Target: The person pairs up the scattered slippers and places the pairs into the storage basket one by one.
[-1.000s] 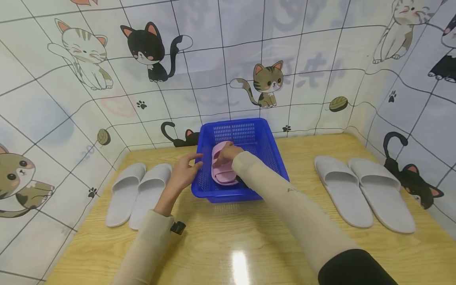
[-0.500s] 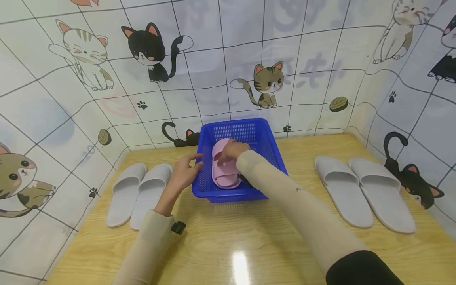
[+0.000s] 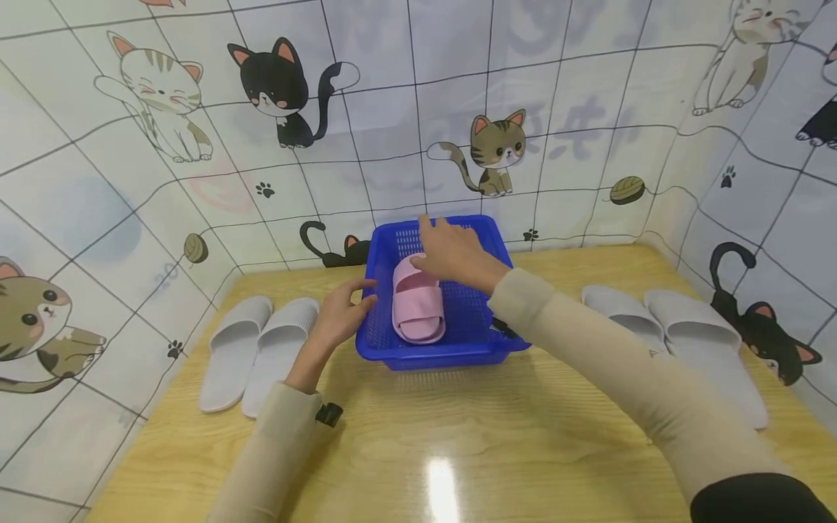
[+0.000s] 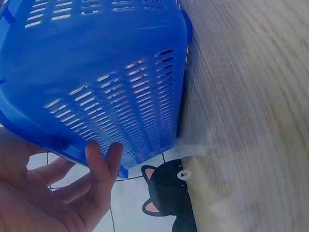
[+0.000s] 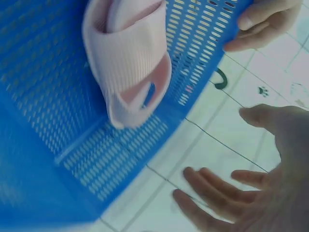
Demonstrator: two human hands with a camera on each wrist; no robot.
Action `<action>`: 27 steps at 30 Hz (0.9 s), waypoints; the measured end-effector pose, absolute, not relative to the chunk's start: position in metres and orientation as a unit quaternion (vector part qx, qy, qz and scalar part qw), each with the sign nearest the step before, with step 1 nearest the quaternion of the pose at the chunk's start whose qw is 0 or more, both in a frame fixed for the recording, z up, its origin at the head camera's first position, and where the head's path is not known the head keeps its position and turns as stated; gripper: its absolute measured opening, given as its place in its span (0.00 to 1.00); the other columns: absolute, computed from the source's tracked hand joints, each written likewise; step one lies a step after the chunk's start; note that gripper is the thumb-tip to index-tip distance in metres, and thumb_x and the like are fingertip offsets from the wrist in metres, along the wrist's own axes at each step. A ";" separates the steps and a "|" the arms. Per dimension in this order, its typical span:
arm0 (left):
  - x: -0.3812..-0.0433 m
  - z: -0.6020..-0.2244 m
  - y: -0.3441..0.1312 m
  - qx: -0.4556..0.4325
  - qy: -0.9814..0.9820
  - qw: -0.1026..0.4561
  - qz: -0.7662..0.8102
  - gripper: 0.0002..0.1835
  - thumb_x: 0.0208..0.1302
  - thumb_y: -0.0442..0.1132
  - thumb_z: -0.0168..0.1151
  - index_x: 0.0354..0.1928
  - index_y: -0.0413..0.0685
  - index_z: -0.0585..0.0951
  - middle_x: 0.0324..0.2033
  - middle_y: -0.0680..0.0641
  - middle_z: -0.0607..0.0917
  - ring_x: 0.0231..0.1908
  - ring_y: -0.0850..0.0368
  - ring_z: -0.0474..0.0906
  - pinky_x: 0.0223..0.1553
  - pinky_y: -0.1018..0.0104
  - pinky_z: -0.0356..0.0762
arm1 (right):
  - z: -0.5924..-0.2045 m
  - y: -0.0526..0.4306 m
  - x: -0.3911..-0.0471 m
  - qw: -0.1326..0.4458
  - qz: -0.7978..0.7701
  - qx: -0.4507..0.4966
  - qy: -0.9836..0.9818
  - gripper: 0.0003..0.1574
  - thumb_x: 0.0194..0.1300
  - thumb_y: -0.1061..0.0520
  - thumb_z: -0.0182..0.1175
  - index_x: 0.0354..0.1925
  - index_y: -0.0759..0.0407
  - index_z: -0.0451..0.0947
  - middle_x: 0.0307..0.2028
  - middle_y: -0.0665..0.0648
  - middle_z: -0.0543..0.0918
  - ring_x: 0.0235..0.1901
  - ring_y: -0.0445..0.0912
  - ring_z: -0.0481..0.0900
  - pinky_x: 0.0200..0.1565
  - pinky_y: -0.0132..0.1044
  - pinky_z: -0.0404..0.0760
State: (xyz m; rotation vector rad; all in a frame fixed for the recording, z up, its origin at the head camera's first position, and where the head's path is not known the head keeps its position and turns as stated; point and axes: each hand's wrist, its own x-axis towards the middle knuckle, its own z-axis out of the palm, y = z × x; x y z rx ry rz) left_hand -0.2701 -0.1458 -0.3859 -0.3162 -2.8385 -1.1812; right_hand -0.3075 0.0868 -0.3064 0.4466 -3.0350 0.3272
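A pair of pink slippers (image 3: 418, 305) lies in the left part of the blue plastic basket (image 3: 431, 354), one seemingly overlapping the other. My left hand (image 3: 338, 317) holds the basket's left rim, with some fingers (image 4: 99, 166) against the outer wall in the left wrist view. Over the back of the basket hovers my right hand (image 3: 454, 250), its fingers spread and holding nothing. In the right wrist view a gap separates that hand (image 5: 241, 179) from the slippers (image 5: 133, 58). The far end of the slippers is partly hidden by it in the head view.
One pair of white slippers (image 3: 281, 349) lies left of the basket, another pair (image 3: 702, 327) to the right, partly behind my right sleeve. All rest on a wooden table (image 3: 392, 443). A cat-patterned wall covering (image 3: 379, 131) stands close behind the basket.
My right hand has let go of the pink slippers and risen up and back out of the basket. The slippers now lie in it. My left hand stays at the rim.
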 end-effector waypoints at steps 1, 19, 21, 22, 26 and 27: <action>-0.270 -0.386 -0.145 -0.103 -0.919 0.024 -0.380 0.22 0.74 0.41 0.59 0.67 0.46 0.78 0.70 0.38 0.76 0.46 0.41 0.90 0.53 0.48 0.85 | -0.303 0.094 -0.304 0.045 0.107 0.151 -0.982 0.50 0.71 0.37 0.60 0.78 0.59 0.55 0.65 0.67 0.76 0.56 0.64 0.82 0.53 0.59 0.84; -0.263 -0.379 -0.159 -0.071 -0.923 0.093 -0.366 0.26 0.73 0.52 0.60 0.65 0.45 0.79 0.64 0.40 0.82 0.47 0.41 0.90 0.44 0.48 0.86 | -0.325 0.249 -0.249 0.193 0.018 0.221 -0.956 0.25 0.71 0.46 0.63 0.58 0.60 0.77 0.45 0.62 0.82 0.26 0.50 0.79 0.22 0.42 0.75; -0.262 -0.379 -0.167 -0.072 -0.927 0.101 -0.355 0.25 0.73 0.52 0.60 0.65 0.46 0.79 0.64 0.40 0.83 0.46 0.41 0.90 0.42 0.48 0.86 | -0.332 0.265 -0.247 0.190 0.007 0.241 -0.952 0.24 0.69 0.49 0.65 0.57 0.60 0.77 0.43 0.62 0.82 0.25 0.48 0.77 0.22 0.41 0.74; -0.261 -0.379 -0.171 -0.074 -0.929 0.102 -0.347 0.25 0.74 0.52 0.60 0.65 0.46 0.79 0.64 0.40 0.83 0.46 0.41 0.90 0.41 0.49 0.85 | -0.336 0.273 -0.246 0.189 0.001 0.251 -0.949 0.23 0.68 0.50 0.66 0.56 0.60 0.78 0.43 0.62 0.82 0.25 0.48 0.77 0.22 0.41 0.75; -0.262 -0.375 -0.188 -0.093 -0.947 0.097 -0.293 0.25 0.75 0.51 0.59 0.67 0.45 0.77 0.65 0.38 0.81 0.47 0.41 0.89 0.40 0.49 0.85 | -0.347 0.309 -0.241 0.158 -0.019 0.277 -0.948 0.23 0.65 0.56 0.68 0.56 0.60 0.78 0.42 0.62 0.82 0.28 0.47 0.78 0.27 0.41 0.77; -0.263 -0.373 -0.193 -0.097 -0.952 0.095 -0.275 0.25 0.75 0.50 0.59 0.67 0.44 0.76 0.65 0.37 0.80 0.47 0.41 0.89 0.41 0.48 0.85 | -0.350 0.318 -0.239 0.146 -0.024 0.281 -0.948 0.24 0.64 0.58 0.68 0.58 0.60 0.78 0.43 0.62 0.81 0.30 0.47 0.78 0.29 0.41 0.78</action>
